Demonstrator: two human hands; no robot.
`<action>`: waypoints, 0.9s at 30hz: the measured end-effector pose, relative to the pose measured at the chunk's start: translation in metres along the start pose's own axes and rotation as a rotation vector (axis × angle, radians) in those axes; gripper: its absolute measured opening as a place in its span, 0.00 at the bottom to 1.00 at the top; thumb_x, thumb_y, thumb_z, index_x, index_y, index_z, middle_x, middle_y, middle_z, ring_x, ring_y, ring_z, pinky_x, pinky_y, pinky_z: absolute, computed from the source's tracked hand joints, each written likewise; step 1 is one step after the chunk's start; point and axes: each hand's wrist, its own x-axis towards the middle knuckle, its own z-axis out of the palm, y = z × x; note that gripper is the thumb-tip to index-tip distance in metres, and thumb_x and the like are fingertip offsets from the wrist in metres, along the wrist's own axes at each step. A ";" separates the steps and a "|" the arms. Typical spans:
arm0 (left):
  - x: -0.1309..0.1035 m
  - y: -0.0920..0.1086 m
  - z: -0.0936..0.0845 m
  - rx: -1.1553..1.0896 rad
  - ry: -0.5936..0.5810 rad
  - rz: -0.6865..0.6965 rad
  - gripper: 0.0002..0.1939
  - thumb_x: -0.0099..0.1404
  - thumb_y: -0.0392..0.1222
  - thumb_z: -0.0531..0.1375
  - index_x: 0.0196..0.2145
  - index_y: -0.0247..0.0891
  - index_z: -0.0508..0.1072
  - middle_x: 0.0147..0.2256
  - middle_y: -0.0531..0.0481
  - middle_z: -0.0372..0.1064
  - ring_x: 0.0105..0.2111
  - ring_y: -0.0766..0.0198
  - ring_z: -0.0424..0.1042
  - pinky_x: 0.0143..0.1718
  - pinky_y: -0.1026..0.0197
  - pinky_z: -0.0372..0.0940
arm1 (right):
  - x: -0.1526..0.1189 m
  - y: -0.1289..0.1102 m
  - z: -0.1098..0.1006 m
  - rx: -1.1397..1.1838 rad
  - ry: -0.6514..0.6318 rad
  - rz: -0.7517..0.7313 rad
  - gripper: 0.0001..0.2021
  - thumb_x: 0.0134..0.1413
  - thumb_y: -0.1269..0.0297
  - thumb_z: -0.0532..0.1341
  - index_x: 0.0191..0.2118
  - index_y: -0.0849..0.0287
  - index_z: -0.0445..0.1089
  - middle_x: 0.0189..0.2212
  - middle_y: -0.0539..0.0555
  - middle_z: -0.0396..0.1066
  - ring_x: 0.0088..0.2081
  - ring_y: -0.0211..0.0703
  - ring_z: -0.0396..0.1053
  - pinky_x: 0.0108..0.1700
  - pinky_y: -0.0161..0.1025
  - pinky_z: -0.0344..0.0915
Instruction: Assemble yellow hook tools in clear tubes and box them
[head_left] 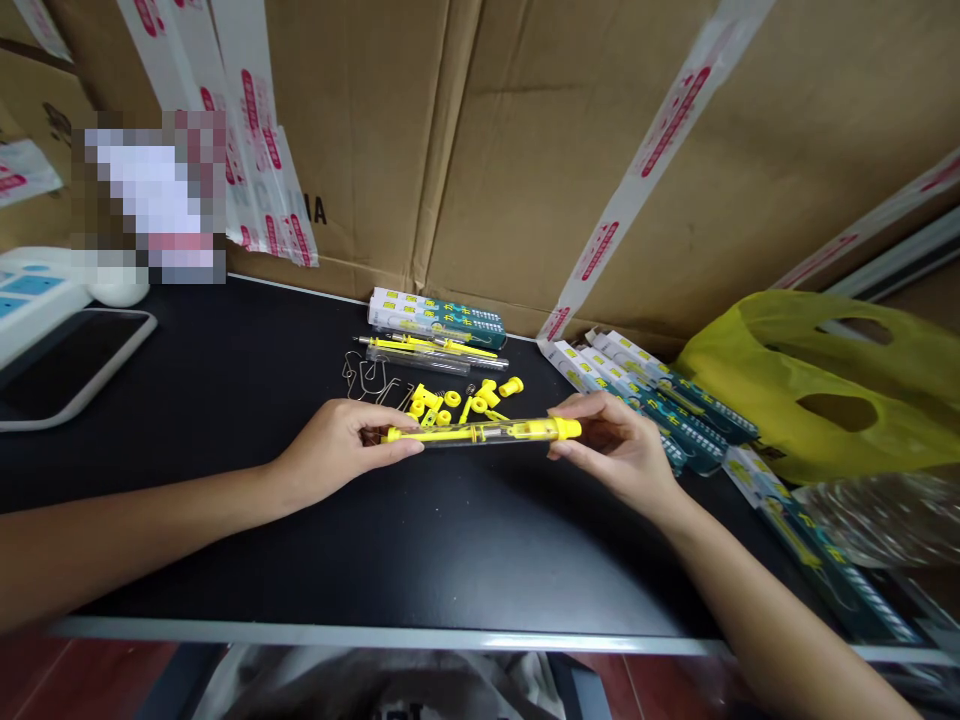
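A clear tubular spring scale (484, 432) with yellow ends and a yellow inner rod lies level between my hands, a little above the black table. The thumb and fingers of my left hand (337, 445) pinch its left yellow end. At the other end, my right hand (619, 445) grips around the yellow cap. Just behind the tube are loose yellow plastic parts (487, 390), partly hidden by it. Bent wire hooks (371, 378) lie beyond my left fingers. Farther back rest clear tubes (420, 360) and yellow rods (450, 346).
Printed boxes (442, 312) lie at the back, and more boxes (660, 395) sit at the right. A yellow plastic bag (720, 400) is beside them. At left are a phone (71, 365) and a white power strip (34, 285). Cardboard (510, 150) walls the far edge.
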 end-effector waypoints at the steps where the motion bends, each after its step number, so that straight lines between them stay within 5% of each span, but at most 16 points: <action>1: 0.000 0.001 0.000 0.007 -0.002 0.004 0.17 0.57 0.53 0.62 0.37 0.38 0.79 0.26 0.52 0.74 0.22 0.69 0.65 0.23 0.68 0.59 | 0.000 0.000 -0.001 -0.015 -0.003 -0.003 0.12 0.47 0.61 0.67 0.38 0.55 0.69 0.36 0.54 0.70 0.30 0.39 0.70 0.32 0.36 0.71; 8: 0.001 -0.001 0.000 0.016 -0.016 0.001 0.18 0.56 0.53 0.62 0.37 0.37 0.79 0.27 0.52 0.74 0.22 0.69 0.66 0.24 0.68 0.59 | 0.006 -0.003 -0.007 -0.196 -0.009 -0.130 0.10 0.47 0.63 0.67 0.38 0.53 0.72 0.35 0.54 0.66 0.38 0.44 0.67 0.34 0.38 0.69; 15: 0.001 -0.003 0.001 0.017 -0.024 -0.002 0.19 0.56 0.55 0.61 0.37 0.37 0.78 0.27 0.52 0.74 0.22 0.69 0.65 0.24 0.68 0.59 | 0.002 0.000 -0.004 -0.115 -0.038 -0.073 0.10 0.50 0.63 0.65 0.40 0.55 0.68 0.35 0.53 0.68 0.36 0.41 0.69 0.37 0.38 0.70; 27: 0.003 -0.005 0.001 0.004 -0.045 0.003 0.18 0.56 0.54 0.61 0.36 0.38 0.78 0.29 0.52 0.75 0.23 0.69 0.65 0.24 0.68 0.59 | 0.000 -0.002 -0.003 -0.010 -0.078 0.069 0.12 0.50 0.60 0.65 0.39 0.58 0.65 0.23 0.48 0.68 0.20 0.34 0.66 0.22 0.33 0.65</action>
